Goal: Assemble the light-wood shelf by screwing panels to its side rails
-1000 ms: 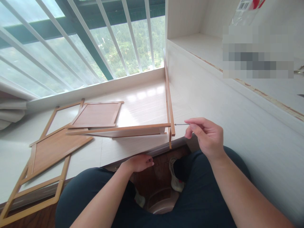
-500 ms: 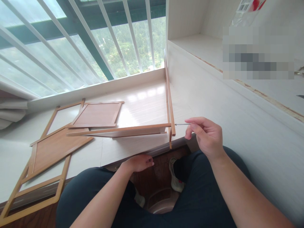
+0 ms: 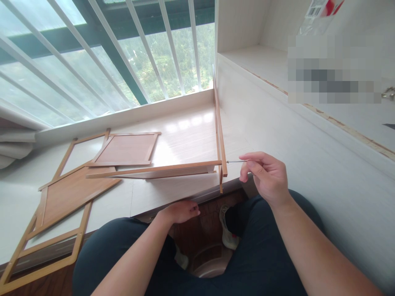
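Head view of a partly assembled wooden frame on a pale window counter (image 3: 185,131). The right hand (image 3: 267,179) has its thumb and forefinger pinched shut on a thin metal tool (image 3: 236,161), seemingly a small key or driver, which lies level with its tip at the outer face of the upright side frame (image 3: 219,135). That side frame stands on edge near the counter's right end, just beside the white cabinet wall (image 3: 277,135). A horizontal panel (image 3: 154,169) meets it at a right angle at the corner nearest the person, where the tool is applied. The left hand (image 3: 180,211) rests at the front lip of the counter below the panel, fingers (image 3: 193,209) curled inward; whether they grip anything cannot be told, and nothing shows in them.

Judged from this arrangement, one corner joint is formed and its fastener is being seated; how deep it sits is too small to tell. Other parts remain unjoined: a flat panel (image 3: 126,149) lies on the counter to the left, overlapping a larger flat frame (image 3: 61,193) that reaches toward the counter's near left edge. Assembly therefore appears to be at an early stage. Barred windows (image 3: 92,53) run behind the counter
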`<state>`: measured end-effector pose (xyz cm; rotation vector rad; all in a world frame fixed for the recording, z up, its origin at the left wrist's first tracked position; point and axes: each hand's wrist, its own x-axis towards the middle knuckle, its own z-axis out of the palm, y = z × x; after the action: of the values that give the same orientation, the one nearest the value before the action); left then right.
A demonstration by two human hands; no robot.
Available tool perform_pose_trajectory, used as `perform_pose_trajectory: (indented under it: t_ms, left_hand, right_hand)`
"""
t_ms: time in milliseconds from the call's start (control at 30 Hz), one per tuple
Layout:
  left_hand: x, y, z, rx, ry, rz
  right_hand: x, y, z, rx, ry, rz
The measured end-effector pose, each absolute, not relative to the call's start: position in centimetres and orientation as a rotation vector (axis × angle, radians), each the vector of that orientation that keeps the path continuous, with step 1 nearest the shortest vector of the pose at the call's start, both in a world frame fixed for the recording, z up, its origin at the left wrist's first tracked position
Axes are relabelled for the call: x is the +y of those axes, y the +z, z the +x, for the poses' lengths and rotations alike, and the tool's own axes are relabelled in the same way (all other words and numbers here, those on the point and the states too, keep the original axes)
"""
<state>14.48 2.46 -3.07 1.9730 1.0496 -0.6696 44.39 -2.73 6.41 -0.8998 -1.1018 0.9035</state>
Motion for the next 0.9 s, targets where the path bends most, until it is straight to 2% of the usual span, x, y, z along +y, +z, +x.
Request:
perform_pose_trajectory:
  t_ms: [900]
  left_hand:
    - [2.39, -3.35, 14.75, 1.031, -0.702, 1.983]
  right_hand:
    - [-2.62, 6.57, 44.19, -1.073, 1.139, -0.789]
